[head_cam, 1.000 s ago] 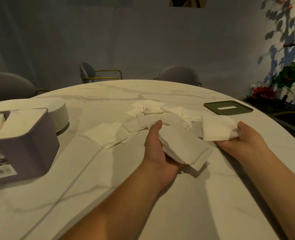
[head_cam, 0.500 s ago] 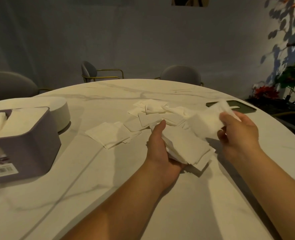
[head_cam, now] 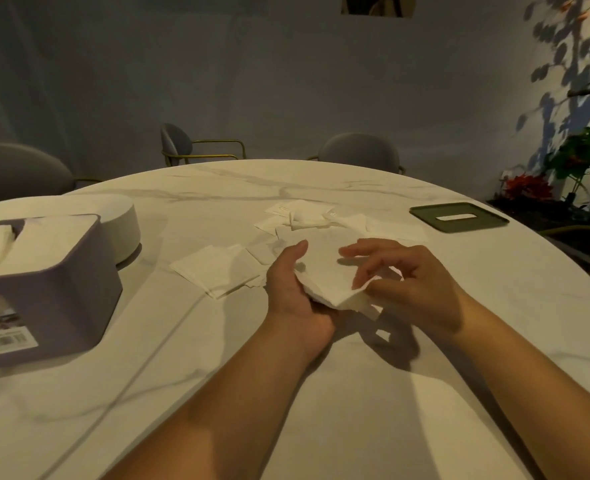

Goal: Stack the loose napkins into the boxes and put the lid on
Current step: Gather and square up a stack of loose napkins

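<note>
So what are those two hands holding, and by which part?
A stack of white napkins. The left hand cups its left edge from beneath; the right hand pinches its near right corner.

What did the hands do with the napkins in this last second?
The right hand picked one napkin up from the table and brought it leftward onto the napkin stack, where its fingers now lie. The left hand kept holding that stack. The box, lid and loose napkins stayed put.
</note>
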`<state>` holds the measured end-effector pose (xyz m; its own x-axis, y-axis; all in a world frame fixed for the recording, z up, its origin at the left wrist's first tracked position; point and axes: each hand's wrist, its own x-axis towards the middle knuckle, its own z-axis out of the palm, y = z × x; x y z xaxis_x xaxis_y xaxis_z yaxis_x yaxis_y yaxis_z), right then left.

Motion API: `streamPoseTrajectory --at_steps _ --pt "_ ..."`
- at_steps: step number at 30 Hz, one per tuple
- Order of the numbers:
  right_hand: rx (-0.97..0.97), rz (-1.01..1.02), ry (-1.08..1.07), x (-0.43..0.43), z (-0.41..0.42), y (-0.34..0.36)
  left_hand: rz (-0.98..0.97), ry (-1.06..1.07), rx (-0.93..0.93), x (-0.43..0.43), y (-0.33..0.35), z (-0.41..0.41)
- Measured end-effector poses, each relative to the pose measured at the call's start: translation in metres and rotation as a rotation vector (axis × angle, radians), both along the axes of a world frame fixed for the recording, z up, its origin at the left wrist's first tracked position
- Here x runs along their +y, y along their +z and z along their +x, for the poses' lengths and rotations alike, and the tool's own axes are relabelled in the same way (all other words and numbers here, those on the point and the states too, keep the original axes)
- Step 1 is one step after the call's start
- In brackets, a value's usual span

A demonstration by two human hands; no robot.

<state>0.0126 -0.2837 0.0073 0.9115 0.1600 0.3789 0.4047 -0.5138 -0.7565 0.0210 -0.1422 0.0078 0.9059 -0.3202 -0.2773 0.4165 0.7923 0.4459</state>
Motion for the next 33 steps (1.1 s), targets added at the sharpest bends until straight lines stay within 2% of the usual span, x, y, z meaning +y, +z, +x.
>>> streamPoseTrajectory --at_steps 3,8,10,13,15,21,27,33 --pt "0.01 0.07 0.047 0.0 -0.007 0.004 -0.048 0.021 0.006 0.001 -0.001 0.001" --pt "-0.066 0.217 -0.241 0.007 -0.009 0.017 -0.111 0.205 -0.002 0.017 -0.002 0.019" --pt "-0.055 0.135 -0.312 0.007 0.001 0.02 -0.109 0.268 -0.017 0.03 -0.002 0.027" --pt "-0.052 -0.152 -0.356 0.013 0.029 0.027 -0.136 0.337 -0.006 0.043 -0.004 0.038" --pt "-0.041 -0.321 -0.343 0.017 0.054 0.031 -0.145 0.367 0.014 0.046 -0.007 0.042" --pt "0.172 -0.603 -0.218 0.022 0.131 0.022 -0.142 0.412 0.096 0.049 -0.012 0.053" --pt "0.318 -0.684 -0.215 0.029 0.177 0.012 -0.134 0.395 0.167 0.05 -0.018 0.06" --pt "0.357 -0.532 -0.364 0.035 0.192 0.0 -0.128 0.401 0.22 0.048 -0.015 0.06"
